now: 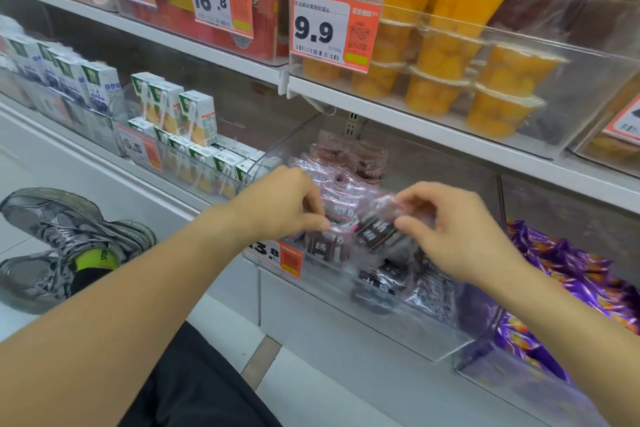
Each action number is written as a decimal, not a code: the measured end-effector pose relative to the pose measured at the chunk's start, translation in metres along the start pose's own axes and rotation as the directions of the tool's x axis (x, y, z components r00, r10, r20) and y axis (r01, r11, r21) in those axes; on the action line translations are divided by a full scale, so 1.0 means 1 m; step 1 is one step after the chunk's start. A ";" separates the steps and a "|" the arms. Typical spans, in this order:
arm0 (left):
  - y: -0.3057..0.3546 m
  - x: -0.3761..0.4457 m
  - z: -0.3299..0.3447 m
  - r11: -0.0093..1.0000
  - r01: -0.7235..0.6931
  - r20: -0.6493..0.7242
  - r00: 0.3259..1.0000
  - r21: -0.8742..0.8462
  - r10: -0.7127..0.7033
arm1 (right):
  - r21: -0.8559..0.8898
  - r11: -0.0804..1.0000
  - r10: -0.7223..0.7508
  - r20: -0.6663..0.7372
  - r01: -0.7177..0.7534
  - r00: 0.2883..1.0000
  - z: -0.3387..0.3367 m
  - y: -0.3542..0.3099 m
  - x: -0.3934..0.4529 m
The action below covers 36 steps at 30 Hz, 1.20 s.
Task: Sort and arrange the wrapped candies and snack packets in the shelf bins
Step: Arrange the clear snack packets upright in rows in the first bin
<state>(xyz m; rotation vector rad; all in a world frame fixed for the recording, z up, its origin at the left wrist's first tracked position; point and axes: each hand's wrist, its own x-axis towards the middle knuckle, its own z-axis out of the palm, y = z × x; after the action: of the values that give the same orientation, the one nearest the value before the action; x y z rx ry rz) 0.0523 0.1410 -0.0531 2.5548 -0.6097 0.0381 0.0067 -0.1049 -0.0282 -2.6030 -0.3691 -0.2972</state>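
Note:
A clear plastic shelf bin (pixel 408 333) on the lowest shelf holds several pink-and-black snack packets (pixel 349 163). Both of my hands are inside the bin's open top. My left hand (pixel 284 201) pinches the left edge of a pink-and-black packet (pixel 375 230) between thumb and fingers. My right hand (pixel 450 222) pinches the same packet's right edge, fingers curled. The packet is held just above the others, tilted. To the right, a second clear bin holds several purple wrapped candies (pixel 568 274).
An orange price tag (pixel 277 256) hangs on the bin front. Juice cartons (pixel 183 114) fill the bin to the left. Orange fruit cups (pixel 446 55) stand on the shelf above. A grey sneaker (pixel 72 218) and my black-trousered leg (pixel 194 388) lie on the floor below.

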 end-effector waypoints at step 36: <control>-0.025 -0.006 0.012 0.988 0.004 -0.116 0.993 -0.157 -0.022 | 0.390 0.852 0.195 0.382 -0.349 0.903 0.054 -0.019 0.009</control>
<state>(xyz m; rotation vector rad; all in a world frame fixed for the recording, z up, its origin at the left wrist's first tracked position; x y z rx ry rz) 0.0569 0.1570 -0.0757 2.3852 -0.5293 0.1303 0.0173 -0.0602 -0.0635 -2.1923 -0.1418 0.3028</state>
